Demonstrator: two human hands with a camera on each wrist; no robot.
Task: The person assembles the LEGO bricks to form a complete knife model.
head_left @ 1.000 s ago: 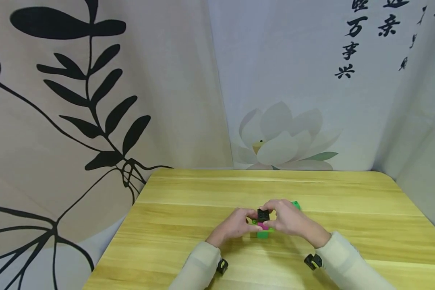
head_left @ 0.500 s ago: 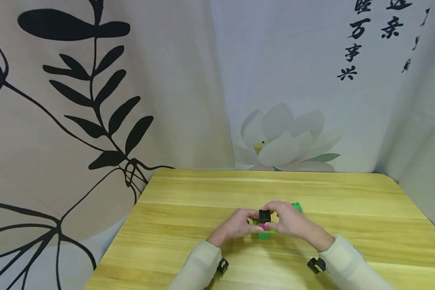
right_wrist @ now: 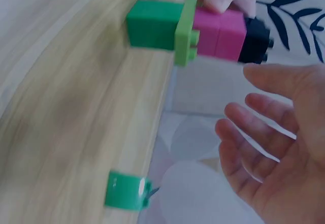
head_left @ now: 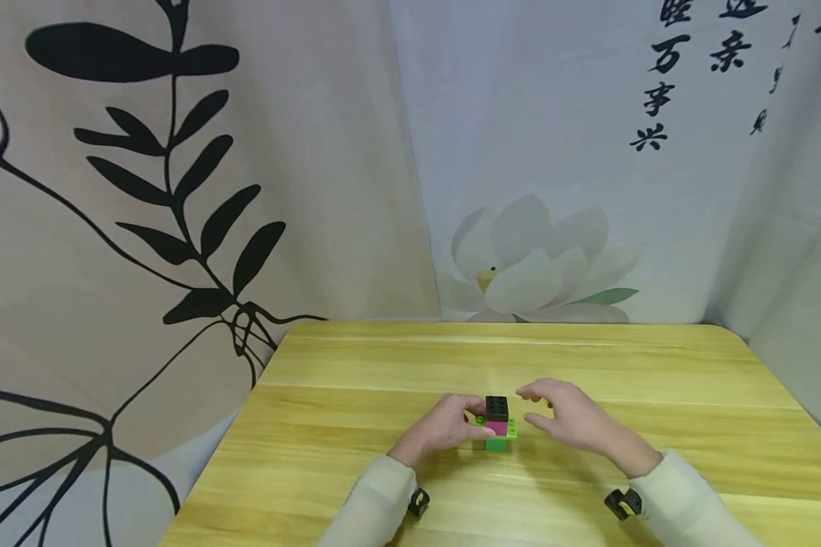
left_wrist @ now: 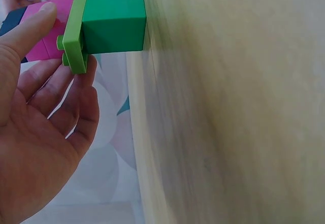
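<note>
A stack of toy building blocks stands on the wooden table in front of me. From the bottom it has a green block (left_wrist: 114, 23), a flat lime-green plate (left_wrist: 76, 33), magenta blocks (right_wrist: 219, 33) and a black block (head_left: 496, 408) with studs on top. My left hand (head_left: 445, 423) grips the stack from the left, its thumb lying on the magenta part in the left wrist view. Off to the right side, my right hand (head_left: 569, 416) holds nothing, its fingers loosely bent and apart from the black block.
A separate green block (right_wrist: 126, 191) sits on the table in the right wrist view; my right hand hides it in the head view. The wooden tabletop (head_left: 383, 357) reaches back to a curtain (head_left: 342, 190) printed with plants and writing.
My right hand has let go of the black block and moved right, away from the stack. My left hand keeps its hold. The separate green block is now hidden in the head view.
</note>
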